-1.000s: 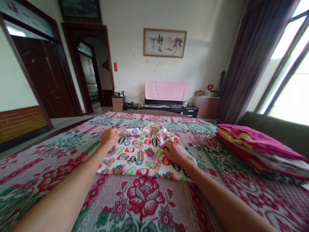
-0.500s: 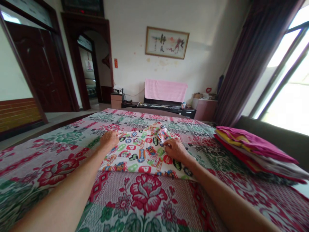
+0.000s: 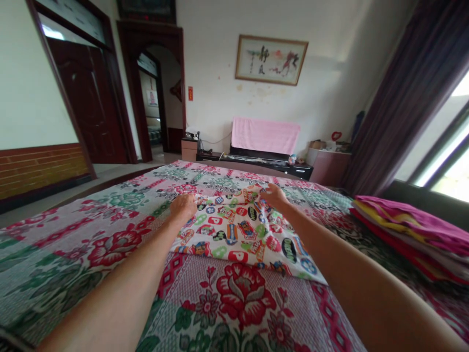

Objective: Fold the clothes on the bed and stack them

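Note:
A white garment (image 3: 234,234) with colourful cartoon prints lies spread on the floral bedspread (image 3: 110,288) in front of me. Whether it is a top or bottoms I cannot tell. My left hand (image 3: 184,208) is closed on its far left corner, fingers curled over the fabric. At the far right part of the garment, my right hand (image 3: 274,194) pinches the cloth, and the fabric is creased below those fingers. The near edge lies fairly straight across the bedspread, slanting down to the right.
A stack of folded clothes (image 3: 410,234), pink on top, sits at the right. Beyond the bed stands a low black cabinet (image 3: 304,171) with a pink cloth (image 3: 266,134) above it. A purple curtain (image 3: 403,98) hangs by the window.
My right hand has moved from the garment's right side up to its far edge, drawing fabric along. The left hand keeps its corner. My view has turned slightly left.

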Motion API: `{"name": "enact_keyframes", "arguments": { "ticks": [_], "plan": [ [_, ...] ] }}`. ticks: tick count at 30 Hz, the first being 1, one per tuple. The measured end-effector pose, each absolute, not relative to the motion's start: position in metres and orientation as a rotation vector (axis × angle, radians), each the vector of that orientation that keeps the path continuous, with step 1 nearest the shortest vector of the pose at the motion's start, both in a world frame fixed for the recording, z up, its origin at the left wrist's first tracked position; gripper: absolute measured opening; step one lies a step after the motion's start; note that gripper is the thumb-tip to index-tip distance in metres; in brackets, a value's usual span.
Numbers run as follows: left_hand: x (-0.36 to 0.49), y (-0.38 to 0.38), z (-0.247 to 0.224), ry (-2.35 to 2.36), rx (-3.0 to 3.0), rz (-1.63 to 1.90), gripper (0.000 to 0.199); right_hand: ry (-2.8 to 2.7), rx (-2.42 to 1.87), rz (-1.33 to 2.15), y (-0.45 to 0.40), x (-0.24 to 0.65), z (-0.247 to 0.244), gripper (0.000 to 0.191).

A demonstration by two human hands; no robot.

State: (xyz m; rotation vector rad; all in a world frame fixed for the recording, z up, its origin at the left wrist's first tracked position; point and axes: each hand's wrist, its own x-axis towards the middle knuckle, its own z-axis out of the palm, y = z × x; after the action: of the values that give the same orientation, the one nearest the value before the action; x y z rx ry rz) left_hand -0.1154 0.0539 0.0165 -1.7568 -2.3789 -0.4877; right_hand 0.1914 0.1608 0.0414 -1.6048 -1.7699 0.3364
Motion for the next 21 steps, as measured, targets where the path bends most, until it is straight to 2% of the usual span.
{"name": "enact_keyframes", "arguments": {
  "ticks": [4,10,13,16,21],
  "plan": [
    [-0.113,0.054,0.018,-2.402,-1.737,-0.502,0.028,-1.826,-1.636,0.148,0.158,0.189,0.04,0.028],
    [-0.114,0.053,0.018,-2.415,-1.678,-0.558,0.029,-2.054,-1.175,-0.237,0.122,0.208,0.042,0.026],
    [-0.114,0.053,0.017,-2.408,-1.695,-0.545,0.029,-2.258,-1.017,-0.194,0.1,0.225,0.035,0.027],
    [-0.114,0.054,0.016,-2.399,-1.714,-0.504,0.029,-2.348,-1.104,0.001,0.088,0.237,0.025,0.028],
    [-0.113,0.053,0.017,-2.392,-1.725,-0.468,0.028,-2.071,-1.237,-0.028,0.094,0.238,0.028,0.03]
  ]
}}
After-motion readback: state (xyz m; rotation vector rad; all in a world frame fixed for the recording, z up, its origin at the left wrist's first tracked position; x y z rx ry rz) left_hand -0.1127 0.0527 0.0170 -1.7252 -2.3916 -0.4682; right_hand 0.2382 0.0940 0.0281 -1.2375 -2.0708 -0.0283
